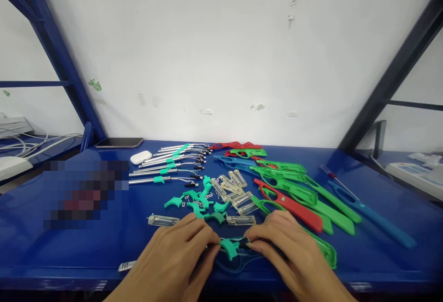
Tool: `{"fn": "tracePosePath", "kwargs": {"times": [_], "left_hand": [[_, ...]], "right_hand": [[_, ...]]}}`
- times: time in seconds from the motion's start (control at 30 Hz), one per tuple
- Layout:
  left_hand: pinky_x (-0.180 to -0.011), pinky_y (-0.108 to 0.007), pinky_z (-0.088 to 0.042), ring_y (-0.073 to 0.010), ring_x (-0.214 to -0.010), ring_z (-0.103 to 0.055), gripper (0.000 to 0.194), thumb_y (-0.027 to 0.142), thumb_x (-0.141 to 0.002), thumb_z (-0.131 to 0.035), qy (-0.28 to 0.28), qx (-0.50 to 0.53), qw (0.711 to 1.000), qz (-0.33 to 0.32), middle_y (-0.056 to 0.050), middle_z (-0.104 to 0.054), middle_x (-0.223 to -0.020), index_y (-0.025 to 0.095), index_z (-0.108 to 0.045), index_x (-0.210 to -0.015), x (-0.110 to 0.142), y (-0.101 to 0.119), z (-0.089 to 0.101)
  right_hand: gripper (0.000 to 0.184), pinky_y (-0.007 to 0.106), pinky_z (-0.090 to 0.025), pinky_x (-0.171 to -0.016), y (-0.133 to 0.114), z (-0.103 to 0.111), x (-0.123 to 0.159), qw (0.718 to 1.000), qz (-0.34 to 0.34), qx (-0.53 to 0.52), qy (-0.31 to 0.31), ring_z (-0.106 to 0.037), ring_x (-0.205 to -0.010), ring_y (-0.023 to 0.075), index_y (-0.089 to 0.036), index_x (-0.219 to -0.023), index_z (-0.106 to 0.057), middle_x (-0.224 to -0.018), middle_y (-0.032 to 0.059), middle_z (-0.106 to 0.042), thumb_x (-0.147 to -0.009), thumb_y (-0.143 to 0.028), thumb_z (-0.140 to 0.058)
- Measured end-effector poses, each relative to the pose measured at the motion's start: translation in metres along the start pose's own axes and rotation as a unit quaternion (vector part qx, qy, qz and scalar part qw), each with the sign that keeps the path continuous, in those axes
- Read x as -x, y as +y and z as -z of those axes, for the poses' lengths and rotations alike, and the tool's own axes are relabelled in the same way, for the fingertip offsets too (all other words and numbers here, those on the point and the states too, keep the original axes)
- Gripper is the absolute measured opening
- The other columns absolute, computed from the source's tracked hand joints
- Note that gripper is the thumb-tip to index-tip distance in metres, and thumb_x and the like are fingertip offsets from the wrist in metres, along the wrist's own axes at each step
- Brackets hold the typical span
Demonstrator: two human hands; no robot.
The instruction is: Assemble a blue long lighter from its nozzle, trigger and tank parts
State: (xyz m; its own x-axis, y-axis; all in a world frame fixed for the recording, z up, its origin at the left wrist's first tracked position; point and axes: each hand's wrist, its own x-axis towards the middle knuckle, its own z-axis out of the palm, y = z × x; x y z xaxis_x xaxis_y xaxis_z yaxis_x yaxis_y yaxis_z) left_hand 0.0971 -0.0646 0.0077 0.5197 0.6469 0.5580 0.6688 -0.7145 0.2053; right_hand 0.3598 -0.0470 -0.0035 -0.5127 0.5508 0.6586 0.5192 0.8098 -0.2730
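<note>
My left hand (175,251) is closed, thumb and forefinger pinching the left end of a green trigger (230,248). My right hand (289,242) is closed on a small black igniter (244,242) at the trigger's right side. A thin pale wire runs between the two hands. Below them lies a blue lighter shell half (230,267), mostly covered by my hands. The ridged tip of a silver tube (126,266) sticks out left of my left hand; its other end is hidden. Just beyond my fingers are loose green triggers (198,207) and clear fuel tanks (241,220).
Silver tubes with green triggers and wires (159,171) lie in a row at the back left. Red, green and blue lighter shells (294,207) spread to the right, near a screwdriver (341,182). A phone (119,142) and white case (140,157) lie at the back left.
</note>
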Motion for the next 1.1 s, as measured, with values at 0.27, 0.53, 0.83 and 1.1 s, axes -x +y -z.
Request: {"fn": "tracePosePath", "kwargs": {"times": [0.27, 0.53, 0.83, 1.1], "left_hand": [[-0.066, -0.026, -0.054, -0.0162, -0.076, -0.07, 0.02, 0.016, -0.109, -0.046, 0.0, 0.01, 1.0, 0.0, 0.003, -0.072, -0.09, 0.026, -0.062, -0.102, -0.001, -0.002, -0.001], [-0.068, -0.023, -0.055, -0.0131, -0.08, -0.073, 0.016, 0.016, -0.105, -0.054, -0.015, 0.067, 0.997, 0.023, 0.006, -0.073, -0.095, 0.029, -0.065, -0.103, 0.0, 0.007, 0.006], [-0.072, -0.021, -0.059, -0.0154, -0.079, -0.075, 0.022, 0.021, -0.111, -0.047, -0.053, 0.034, 0.998, -0.011, 0.002, -0.076, -0.088, 0.026, -0.068, -0.106, -0.002, 0.012, -0.005], [-0.072, -0.021, -0.06, -0.0146, -0.076, -0.076, 0.03, 0.026, -0.115, -0.039, -0.039, 0.023, 0.999, -0.025, 0.001, -0.076, -0.086, 0.026, -0.067, -0.106, -0.003, 0.01, -0.007]], "right_hand": [[0.013, 0.029, -0.054, -0.084, -0.003, 0.002, 0.003, 0.999, -0.044, -0.006, -0.011, -0.074, -0.085, 0.0159, -0.035, -0.118, -0.067, -0.096, -0.0086, -0.08, -0.108, -0.043, -0.064], [0.016, 0.025, -0.054, -0.08, -0.004, 0.003, 0.0, 1.0, -0.03, -0.007, 0.002, -0.074, -0.08, 0.0119, -0.032, -0.113, -0.068, -0.094, -0.0086, -0.081, -0.114, -0.038, -0.053], [0.017, 0.022, -0.056, -0.082, -0.003, 0.001, 0.001, 0.999, -0.04, -0.001, 0.001, -0.073, -0.086, 0.0127, -0.034, -0.115, -0.068, -0.1, -0.0103, -0.082, -0.114, -0.039, -0.051], [0.014, 0.018, -0.055, -0.085, -0.002, 0.001, 0.001, 0.998, -0.054, -0.01, 0.003, -0.072, -0.089, 0.0114, -0.036, -0.116, -0.067, -0.101, -0.0127, -0.082, -0.113, -0.039, -0.053]]}}
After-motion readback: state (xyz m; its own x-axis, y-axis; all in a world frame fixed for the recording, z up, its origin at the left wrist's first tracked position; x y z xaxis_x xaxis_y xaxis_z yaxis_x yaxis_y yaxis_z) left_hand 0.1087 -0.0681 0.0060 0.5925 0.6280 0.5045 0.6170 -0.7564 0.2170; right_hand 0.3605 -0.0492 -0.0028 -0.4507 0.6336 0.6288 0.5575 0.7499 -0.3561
